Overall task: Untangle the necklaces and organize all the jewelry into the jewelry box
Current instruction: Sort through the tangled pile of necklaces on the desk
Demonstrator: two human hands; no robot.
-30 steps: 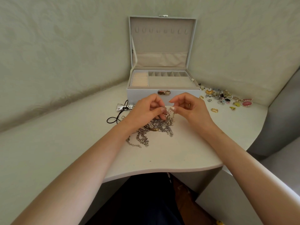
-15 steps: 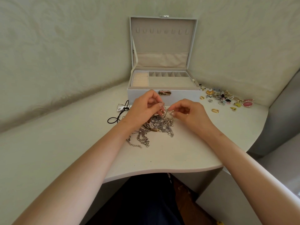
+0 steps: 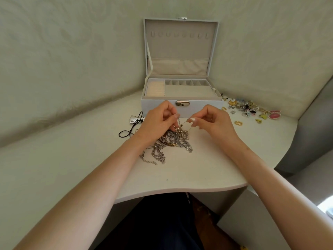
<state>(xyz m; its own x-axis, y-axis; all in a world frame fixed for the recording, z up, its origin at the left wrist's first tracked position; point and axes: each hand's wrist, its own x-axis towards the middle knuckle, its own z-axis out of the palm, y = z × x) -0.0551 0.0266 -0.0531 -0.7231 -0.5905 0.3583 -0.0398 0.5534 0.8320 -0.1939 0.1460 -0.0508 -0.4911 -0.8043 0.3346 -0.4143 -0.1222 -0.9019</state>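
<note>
A tangled heap of silver and gold necklaces [image 3: 173, 141] lies on the white table [image 3: 207, 165], just in front of the open grey jewelry box [image 3: 158, 105]. My left hand [image 3: 158, 121] pinches a beaded part at the top of the tangle. My right hand [image 3: 210, 120] pinches a thin chain strand and holds it taut, up and to the right of the heap. More silver chain [image 3: 155, 156] trails out toward me on the left. The box's lid stands upright and its beige tray compartments hold nothing.
A black cord necklace with a silver bow [image 3: 132, 123] lies left of my hands. Several small pieces of jewelry, rings and a pink brooch [image 3: 252, 110] are scattered right of the box. The wall runs close behind; the table's curved front edge is near my lap.
My right hand has drawn away to the right, pulling a thin strand out of the tangle. My left hand stays on the top of the heap.
</note>
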